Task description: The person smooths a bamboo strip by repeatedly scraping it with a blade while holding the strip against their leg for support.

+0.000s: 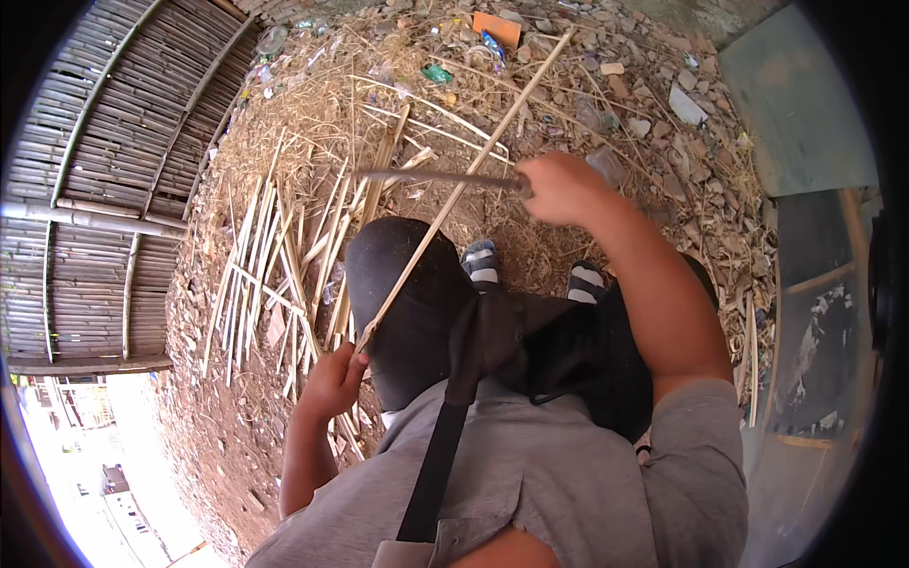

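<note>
Strip: long, straight, pale split-bamboo strip (443,208); slants over the dark-trousered left knee (417,327), lower end at the left hand, far end up and to the right above the ground.
Left hand: (331,381) closed around the strip's lower end, thumb along it.
Right hand: (559,189) fist gripping one end of the blade.
Blade: long, narrow, dark, slightly blurred blade (417,176); lies across the strip's line, contact can't be told.
Strip pile: loose, thin, straight-edged split strips (284,241) on the ground, left of the knee.
Ground: bare dirt (213,426), straw, rough stones; flat orange slab (497,30), crumpled green plastic scrap (437,73).
Containers: clear plastic cup-like piece (606,167) near the right hand; contents can't be told.
Edges: slatted cane panel (123,123) left, smooth grey sheet (805,104) right.
</note>
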Motion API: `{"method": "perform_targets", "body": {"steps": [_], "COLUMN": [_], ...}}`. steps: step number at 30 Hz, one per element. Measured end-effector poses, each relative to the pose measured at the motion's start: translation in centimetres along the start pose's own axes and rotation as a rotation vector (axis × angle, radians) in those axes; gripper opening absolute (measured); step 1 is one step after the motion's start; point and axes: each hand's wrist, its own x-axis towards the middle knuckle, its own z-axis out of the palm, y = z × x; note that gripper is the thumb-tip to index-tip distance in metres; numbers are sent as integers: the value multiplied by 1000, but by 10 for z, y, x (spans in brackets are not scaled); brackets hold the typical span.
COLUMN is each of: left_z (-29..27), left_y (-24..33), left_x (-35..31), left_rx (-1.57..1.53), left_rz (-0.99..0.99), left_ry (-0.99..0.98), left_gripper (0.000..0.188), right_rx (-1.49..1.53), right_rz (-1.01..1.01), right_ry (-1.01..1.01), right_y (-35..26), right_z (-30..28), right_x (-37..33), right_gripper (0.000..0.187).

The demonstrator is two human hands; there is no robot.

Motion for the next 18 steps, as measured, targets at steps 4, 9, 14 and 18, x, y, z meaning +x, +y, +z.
{"method": "perform_targets", "body": {"steps": [4, 9, 14, 18], "left_z": [2, -2, -1, 5], "left_y": [5, 12, 6, 9], "left_x": [2, 5, 2, 11], "left_rx": [88, 78, 81, -36], "left_rz": [-48, -115, -65, -99], "left_ry": [-2, -23, -8, -29], "left_gripper": [44, 44, 44, 44], "right_rx": [-181, 11, -181, 78], "right_rz": [-104, -61, -118, -3], "right_ry": [-141, -41, -60, 80], "right_y": [-5, 35, -24, 39], "right_z": [1, 17, -3, 14], "right_x": [-1, 26, -11, 21], "right_gripper": [31, 32, 29, 28]}}
